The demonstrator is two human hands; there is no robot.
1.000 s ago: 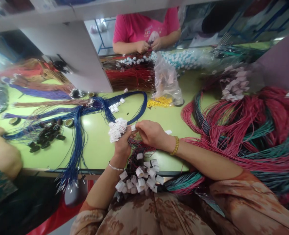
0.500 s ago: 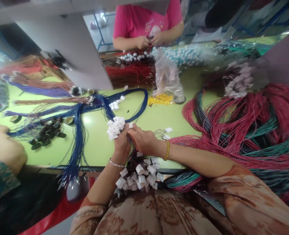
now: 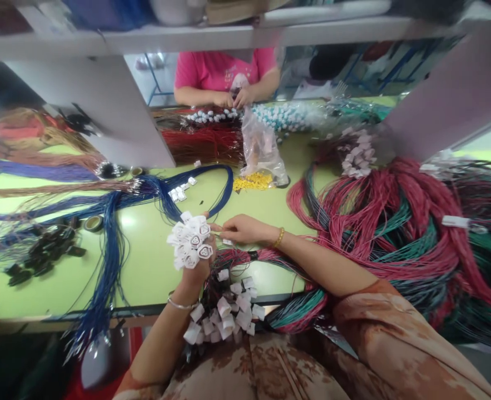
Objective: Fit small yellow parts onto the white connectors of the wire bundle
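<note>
My left hand point(image 3: 200, 268) is closed around a bunch of white plastic connectors point(image 3: 189, 240), their open faces turned up toward me. Just right of it, my right hand point(image 3: 247, 229) has its thumb and fingers pinched together, pointing at the bunch; whatever lies between the fingertips is too small to make out. Below the right fingers a small white connector point(image 3: 228, 242) shows. Red and dark wires point(image 3: 266, 254) bound with black tape run beneath my right wrist. Against my lap and the table edge hangs another cluster of white connectors point(image 3: 224, 316).
Blue wires point(image 3: 114, 239) and black connectors point(image 3: 48, 250) lie left. Yellow small parts point(image 3: 254, 181) sit by a clear plastic bag point(image 3: 262, 147). Red and green wires point(image 3: 379, 228) heap at right. A person in a pink shirt point(image 3: 229, 75) works opposite, behind a grey partition point(image 3: 104, 111).
My right hand has drawn slightly away from my left, where both were together. The left hand has turned the connector bunch face-up. The whole view has shifted, showing more shelf above.
</note>
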